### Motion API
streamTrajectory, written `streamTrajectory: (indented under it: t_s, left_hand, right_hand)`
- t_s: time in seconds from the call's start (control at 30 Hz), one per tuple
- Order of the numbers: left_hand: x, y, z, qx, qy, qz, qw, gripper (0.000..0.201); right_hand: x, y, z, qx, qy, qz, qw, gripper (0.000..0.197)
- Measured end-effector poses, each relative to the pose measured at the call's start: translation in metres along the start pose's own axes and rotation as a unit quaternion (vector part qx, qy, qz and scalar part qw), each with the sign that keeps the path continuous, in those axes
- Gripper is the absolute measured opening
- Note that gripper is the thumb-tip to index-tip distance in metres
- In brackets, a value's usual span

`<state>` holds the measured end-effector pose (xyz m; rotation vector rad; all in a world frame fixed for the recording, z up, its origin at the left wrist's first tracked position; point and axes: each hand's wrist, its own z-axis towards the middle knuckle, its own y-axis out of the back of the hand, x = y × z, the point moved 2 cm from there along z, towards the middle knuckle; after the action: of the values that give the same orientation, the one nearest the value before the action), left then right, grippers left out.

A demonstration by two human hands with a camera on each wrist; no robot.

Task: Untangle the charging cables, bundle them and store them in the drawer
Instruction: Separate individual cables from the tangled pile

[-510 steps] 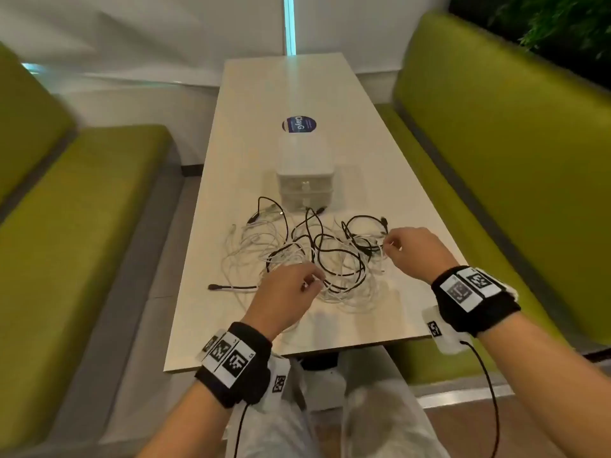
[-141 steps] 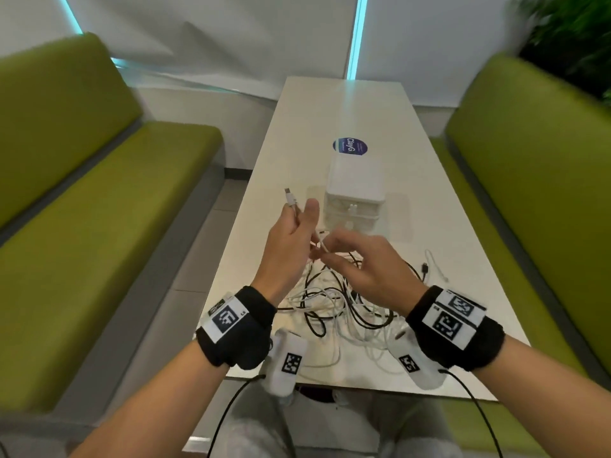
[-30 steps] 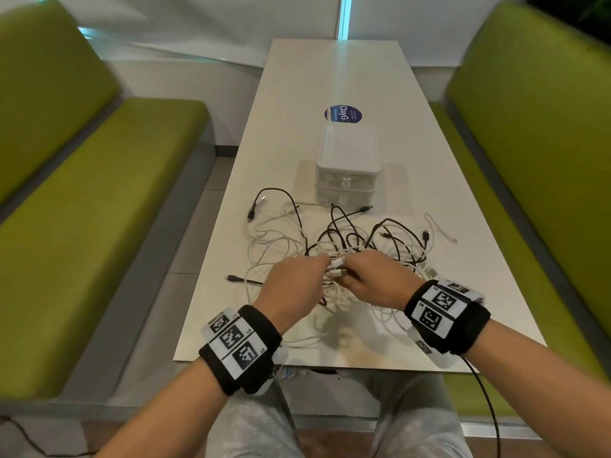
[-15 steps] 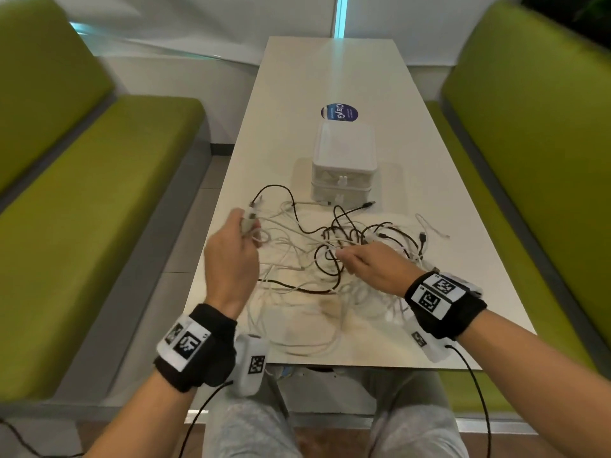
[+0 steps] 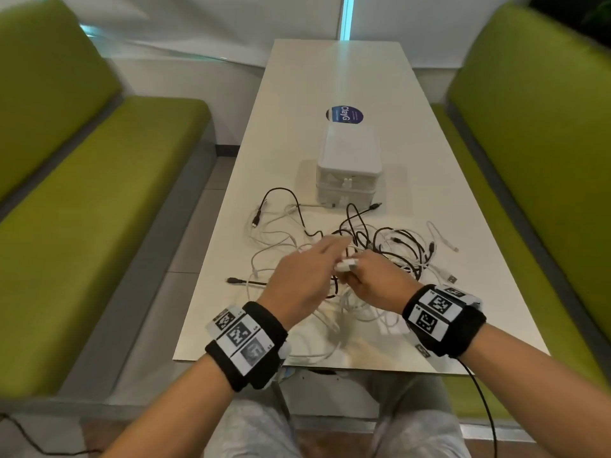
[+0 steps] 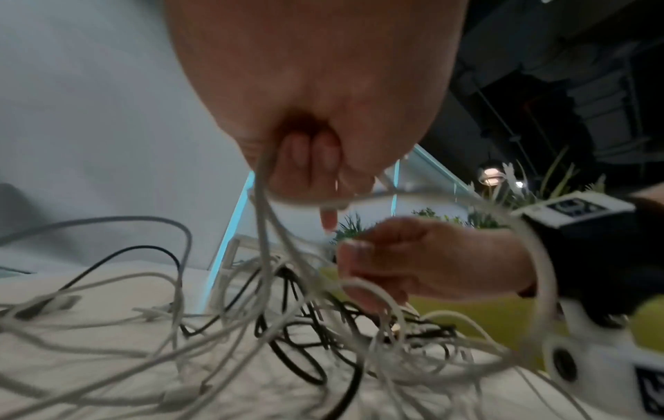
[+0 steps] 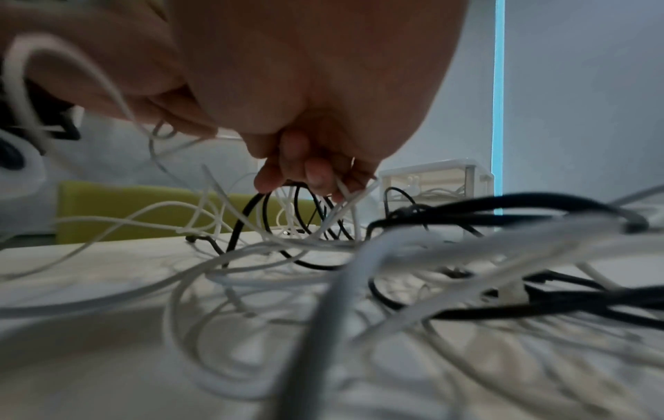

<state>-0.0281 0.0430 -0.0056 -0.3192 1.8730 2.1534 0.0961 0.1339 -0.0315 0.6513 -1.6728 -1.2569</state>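
A tangle of black and white charging cables (image 5: 393, 247) lies on the white table (image 5: 463, 200) in front of a small white drawer unit (image 5: 348, 166), which is closed. My left hand (image 5: 307, 272) and right hand (image 5: 368, 280) meet over the middle of the pile. Between them shows a white plug (image 5: 344, 265). In the left wrist view my left hand (image 6: 309, 167) has its fingers curled round a white cable (image 6: 264, 227). In the right wrist view my right hand (image 7: 316, 170) pinches white strands (image 7: 345, 204) lifted off the pile.
Green benches (image 5: 99, 209) (image 5: 545, 153) flank the table. A round blue sticker (image 5: 344, 114) lies beyond the drawer unit. Loose ends reach out: a black plug (image 5: 233, 280) at the left, a white USB plug (image 5: 451, 278) at the right. Some white loops lie near the table's near edge (image 5: 264, 358).
Half a second ago my left hand was out to the left, pulling a white cable end away. It has swung back to the middle beside my right hand, which stayed on the pile.
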Motion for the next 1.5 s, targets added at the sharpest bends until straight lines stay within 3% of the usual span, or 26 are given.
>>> streamTrajectory:
  t_s: [0.07, 0.2, 0.4, 0.5, 0.57, 0.63, 0.73, 0.8, 0.87, 0.93, 1.1, 1.23, 1.37, 1.5]
  left_hand:
    - [-0.001, -0.010, 0.000, 0.049, 0.022, 0.027, 0.998, 0.052]
    - [0.003, -0.011, -0.001, 0.018, 0.021, 0.003, 1.000, 0.033]
    - [0.012, 0.027, -0.004, -0.140, 0.051, -0.053, 0.987, 0.020]
    - [0.020, 0.056, -0.009, -0.267, 0.081, -0.183, 0.943, 0.025]
    - [0.023, 0.071, -0.011, -0.312, 0.092, -0.243, 0.914, 0.028]
    - [0.022, 0.071, -0.011, -0.266, 0.090, -0.225, 0.933, 0.027]
    - [0.014, 0.049, -0.010, -0.101, 0.089, -0.160, 0.978, 0.032]
    - [0.007, 0.029, -0.010, -0.009, 0.103, -0.128, 0.986, 0.041]
    - [-0.002, 0.012, -0.009, 0.035, 0.103, -0.121, 0.987, 0.048]
    - [-0.009, 0.001, -0.009, 0.036, 0.085, -0.133, 0.987, 0.046]
    - [-0.002, 0.001, -0.008, -0.095, 0.068, -0.160, 0.980, 0.023]
    - [0.002, 0.009, -0.008, -0.151, 0.077, -0.177, 0.969, 0.019]
    - [0.007, 0.039, -0.010, -0.246, 0.063, -0.233, 0.939, 0.021]
    - [-0.008, 0.064, -0.016, -0.292, 0.015, -0.292, 0.911, 0.025]
  right_hand:
    - [0.003, 0.003, -0.002, -0.010, -0.004, 0.009, 1.000, 0.014]
    - [0.004, 0.002, -0.006, -0.007, -0.004, 0.026, 1.000, 0.014]
    - [-0.005, 0.003, -0.005, -0.003, -0.019, 0.051, 0.998, 0.039]
    - [-0.015, 0.001, -0.006, -0.004, -0.025, 0.059, 0.998, 0.042]
    - [-0.019, -0.001, -0.006, -0.005, -0.033, 0.057, 0.998, 0.042]
    - [-0.020, -0.001, -0.004, -0.004, -0.040, 0.045, 0.998, 0.044]
    - [-0.015, -0.001, -0.001, 0.001, -0.048, 0.015, 0.999, 0.041]
    - [-0.008, 0.001, 0.001, -0.006, -0.033, -0.012, 0.999, 0.036]
    - [0.000, 0.005, 0.001, -0.021, 0.000, -0.047, 0.999, 0.029]
    - [0.004, 0.009, 0.000, -0.044, 0.042, -0.067, 0.996, 0.024]
    - [-0.001, -0.001, 0.001, -0.041, 0.066, -0.055, 0.995, 0.047]
    - [-0.005, -0.007, 0.000, -0.027, 0.040, -0.009, 0.999, 0.047]
    - [-0.013, -0.004, -0.002, 0.011, -0.015, 0.026, 0.999, 0.050]
    - [-0.008, 0.007, 0.005, -0.026, 0.002, 0.048, 0.999, 0.051]
